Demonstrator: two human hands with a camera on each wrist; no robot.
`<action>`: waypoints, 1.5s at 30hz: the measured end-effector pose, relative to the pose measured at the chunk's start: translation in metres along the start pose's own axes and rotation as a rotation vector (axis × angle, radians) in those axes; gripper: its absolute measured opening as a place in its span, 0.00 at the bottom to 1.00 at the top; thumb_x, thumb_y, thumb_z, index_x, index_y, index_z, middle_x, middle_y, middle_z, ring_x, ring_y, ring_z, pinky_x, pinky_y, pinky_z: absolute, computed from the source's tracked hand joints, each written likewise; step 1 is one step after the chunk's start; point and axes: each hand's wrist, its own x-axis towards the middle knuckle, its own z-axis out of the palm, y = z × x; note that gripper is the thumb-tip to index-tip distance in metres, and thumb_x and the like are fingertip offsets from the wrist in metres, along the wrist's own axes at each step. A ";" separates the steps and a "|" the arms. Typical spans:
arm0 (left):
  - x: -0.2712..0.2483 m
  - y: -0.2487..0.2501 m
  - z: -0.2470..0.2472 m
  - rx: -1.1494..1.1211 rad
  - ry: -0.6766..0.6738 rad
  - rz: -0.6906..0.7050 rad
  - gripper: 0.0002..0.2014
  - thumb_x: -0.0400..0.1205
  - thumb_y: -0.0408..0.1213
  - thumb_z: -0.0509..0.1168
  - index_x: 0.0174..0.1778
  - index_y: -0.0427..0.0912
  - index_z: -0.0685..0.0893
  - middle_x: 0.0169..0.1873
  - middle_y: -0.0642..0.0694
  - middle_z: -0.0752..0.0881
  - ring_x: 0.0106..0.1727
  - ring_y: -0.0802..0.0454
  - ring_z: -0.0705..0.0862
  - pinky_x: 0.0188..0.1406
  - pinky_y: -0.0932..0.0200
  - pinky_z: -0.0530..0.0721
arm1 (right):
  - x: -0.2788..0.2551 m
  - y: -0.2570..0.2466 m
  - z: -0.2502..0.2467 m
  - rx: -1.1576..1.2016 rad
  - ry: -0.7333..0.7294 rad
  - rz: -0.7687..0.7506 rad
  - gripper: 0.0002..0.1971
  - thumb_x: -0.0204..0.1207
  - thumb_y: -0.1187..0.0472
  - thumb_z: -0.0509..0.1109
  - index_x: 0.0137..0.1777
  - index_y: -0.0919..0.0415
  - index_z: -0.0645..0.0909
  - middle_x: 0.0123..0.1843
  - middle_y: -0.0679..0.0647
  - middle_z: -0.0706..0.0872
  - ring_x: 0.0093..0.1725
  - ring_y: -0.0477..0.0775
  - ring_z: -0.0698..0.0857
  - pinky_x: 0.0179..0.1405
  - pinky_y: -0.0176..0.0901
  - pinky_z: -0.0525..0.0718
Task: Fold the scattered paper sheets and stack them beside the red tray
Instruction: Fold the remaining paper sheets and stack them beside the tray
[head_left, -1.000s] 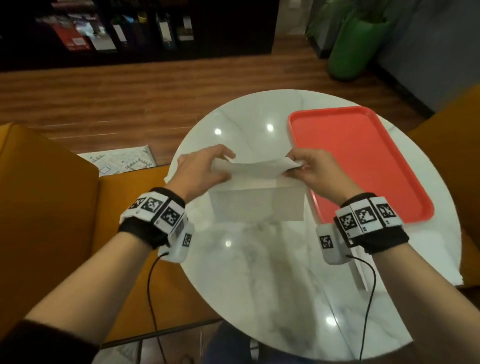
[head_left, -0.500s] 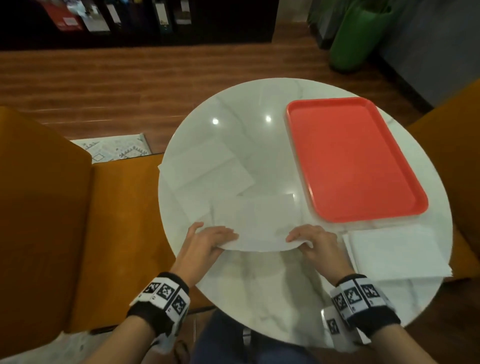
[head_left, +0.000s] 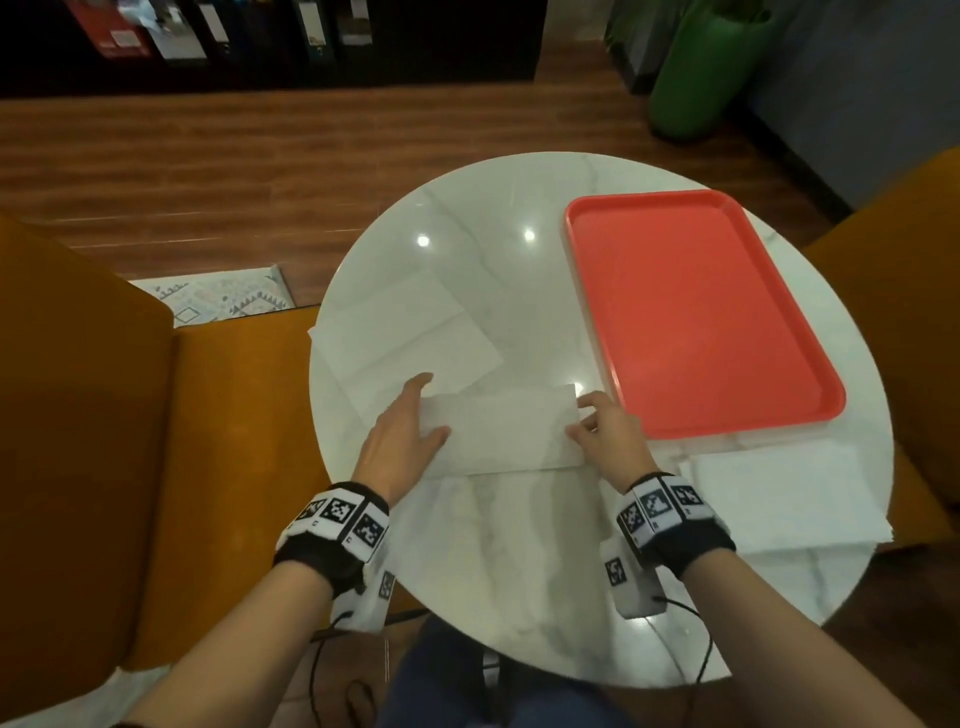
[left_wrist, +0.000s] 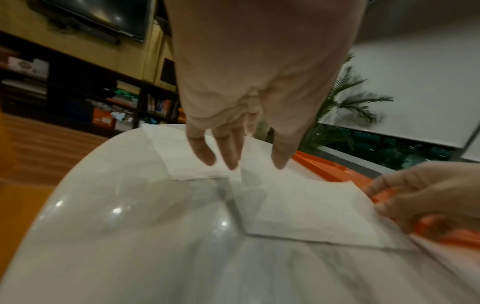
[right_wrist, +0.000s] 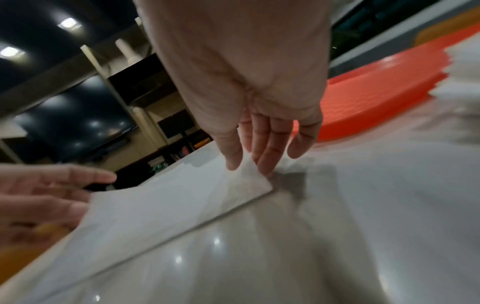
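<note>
At frame centre, the left hand (head_left: 402, 441) is pressing flat, fingers extended, on the folded sheet (head_left: 501, 434); the right hand (head_left: 605, 436) is pinching its right edge beside the red tray (head_left: 696, 317).

The folded sheet (head_left: 506, 434) is plain white, as are the loose sheets (head_left: 410, 332) behind it and the stack (head_left: 779, 493) at the tray's near end; the tray (head_left: 696, 317) is uniform red-orange, with a fine grid texture visible in the right wrist view. The round table (head_left: 519, 561) is glossy white marble with faint grey veining. Both wristbands (head_left: 337, 525) are black, carrying white panels printed with black-and-white square codes; the chairs (head_left: 93, 415) are mustard orange, the floor (head_left: 208, 156) brown wood plank, and the planter (head_left: 701, 67) green.
</note>
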 end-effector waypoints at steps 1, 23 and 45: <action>-0.002 0.001 0.002 0.125 0.005 0.002 0.36 0.81 0.40 0.68 0.82 0.51 0.57 0.72 0.41 0.71 0.71 0.42 0.74 0.71 0.42 0.74 | 0.000 0.000 0.002 -0.036 0.012 -0.004 0.20 0.78 0.65 0.68 0.70 0.62 0.72 0.52 0.65 0.86 0.52 0.62 0.85 0.49 0.46 0.82; -0.055 -0.051 0.066 0.694 -0.245 0.225 0.49 0.68 0.76 0.19 0.80 0.46 0.28 0.80 0.51 0.28 0.82 0.52 0.31 0.75 0.40 0.29 | -0.049 0.046 0.032 -0.532 -0.239 -0.315 0.25 0.87 0.49 0.40 0.83 0.45 0.40 0.80 0.36 0.35 0.80 0.36 0.36 0.81 0.51 0.35; -0.031 0.049 0.086 0.370 -0.213 0.363 0.10 0.82 0.42 0.61 0.56 0.53 0.85 0.45 0.53 0.90 0.47 0.50 0.88 0.52 0.52 0.82 | -0.079 0.049 -0.054 0.127 0.138 -0.189 0.09 0.74 0.45 0.68 0.53 0.43 0.79 0.55 0.37 0.81 0.59 0.41 0.74 0.62 0.46 0.66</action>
